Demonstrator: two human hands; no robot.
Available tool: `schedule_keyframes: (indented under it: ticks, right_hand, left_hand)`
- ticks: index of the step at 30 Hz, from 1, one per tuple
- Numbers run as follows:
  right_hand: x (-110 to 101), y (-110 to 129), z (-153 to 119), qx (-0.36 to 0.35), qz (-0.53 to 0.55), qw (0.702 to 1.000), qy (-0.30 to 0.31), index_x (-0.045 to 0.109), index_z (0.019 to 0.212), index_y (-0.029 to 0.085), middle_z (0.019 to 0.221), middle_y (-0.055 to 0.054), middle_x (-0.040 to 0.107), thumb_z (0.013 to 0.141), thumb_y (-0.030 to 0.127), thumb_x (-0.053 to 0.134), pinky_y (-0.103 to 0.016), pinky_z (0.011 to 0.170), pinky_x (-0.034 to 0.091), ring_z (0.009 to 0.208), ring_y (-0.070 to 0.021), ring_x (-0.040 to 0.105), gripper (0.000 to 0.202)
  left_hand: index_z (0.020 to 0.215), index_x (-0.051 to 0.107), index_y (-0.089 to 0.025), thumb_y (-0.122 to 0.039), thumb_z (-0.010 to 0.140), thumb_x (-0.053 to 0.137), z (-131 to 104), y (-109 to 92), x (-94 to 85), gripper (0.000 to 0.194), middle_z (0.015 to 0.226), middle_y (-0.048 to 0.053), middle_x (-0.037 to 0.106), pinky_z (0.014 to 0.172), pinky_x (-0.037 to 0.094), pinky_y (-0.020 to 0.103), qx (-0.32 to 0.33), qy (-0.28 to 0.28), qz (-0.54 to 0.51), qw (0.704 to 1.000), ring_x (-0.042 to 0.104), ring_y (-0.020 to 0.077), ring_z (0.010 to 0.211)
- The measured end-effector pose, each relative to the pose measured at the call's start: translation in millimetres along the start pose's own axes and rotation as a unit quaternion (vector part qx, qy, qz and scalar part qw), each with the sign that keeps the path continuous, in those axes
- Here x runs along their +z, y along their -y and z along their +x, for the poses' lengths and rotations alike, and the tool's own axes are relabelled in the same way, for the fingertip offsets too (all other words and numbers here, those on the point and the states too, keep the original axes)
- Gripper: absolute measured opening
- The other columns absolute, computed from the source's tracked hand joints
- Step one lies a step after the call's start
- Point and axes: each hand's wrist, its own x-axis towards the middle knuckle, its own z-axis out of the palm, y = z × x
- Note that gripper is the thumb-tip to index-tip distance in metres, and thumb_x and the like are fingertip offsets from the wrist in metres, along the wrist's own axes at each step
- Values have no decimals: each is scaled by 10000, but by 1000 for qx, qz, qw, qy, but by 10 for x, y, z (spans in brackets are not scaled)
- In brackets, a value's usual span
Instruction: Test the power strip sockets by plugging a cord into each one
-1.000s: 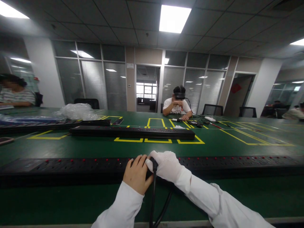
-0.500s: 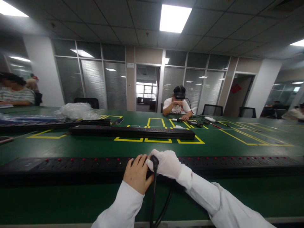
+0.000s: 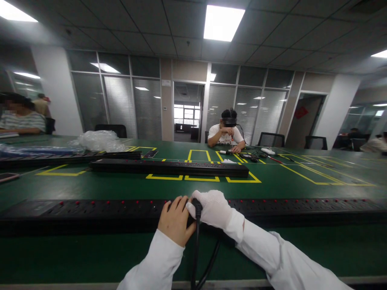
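A long black power strip [image 3: 99, 209] with a row of red dots lies across the green table in front of me. My left hand [image 3: 176, 220], bare, has its fingers curled over the strip's top and its thumb on the near side. My right hand [image 3: 213, 208], in a white glove, is closed around a black power plug [image 3: 197, 205] above the strip, touching my left fingertips. From the plug a black cord [image 3: 195, 249] runs down toward the table's near edge. The plug's front end and the outlet under it are hidden by my hands.
Behind lies a second black power strip [image 3: 169, 167] among yellow tape marks [image 3: 199, 178]. Clear plastic wrap [image 3: 101, 141] and more strips [image 3: 72, 158] are at the left, near a phone [image 3: 8, 177]. A person [image 3: 226, 135] sits across the table beside cables [image 3: 254, 155].
My hands keep the same hold on the strip and the plug. The whole view has shifted very slightly.
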Motion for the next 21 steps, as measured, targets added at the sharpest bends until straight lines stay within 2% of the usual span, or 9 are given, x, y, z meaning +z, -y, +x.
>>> schedule_keyframes:
  ticks: [14, 21]
  right_hand:
    - [-3, -1, 0, -10, -6, 1000, 2, 521, 837, 213, 643, -2, 614, 812, 527, 338, -221, 519, 241, 558, -116, 546, 364]
    - [28, -44, 45, 26, 14, 999, 25, 542, 849, 224, 638, -2, 619, 819, 541, 327, -203, 526, 268, 579, -112, 561, 383]
  left_hand:
    - [1177, 471, -194, -320, 704, 506, -1, -9, -27, 490, 1172, 68, 543, 899, 308, 427, -3, 2, -3, 1000, 442, 265, 1086]
    - [1119, 519, -201, -398, 739, 474, 8, -5, 16, 431, 1159, 75, 549, 881, 314, 435, -4, -3, 0, 1000, 449, 273, 1067]
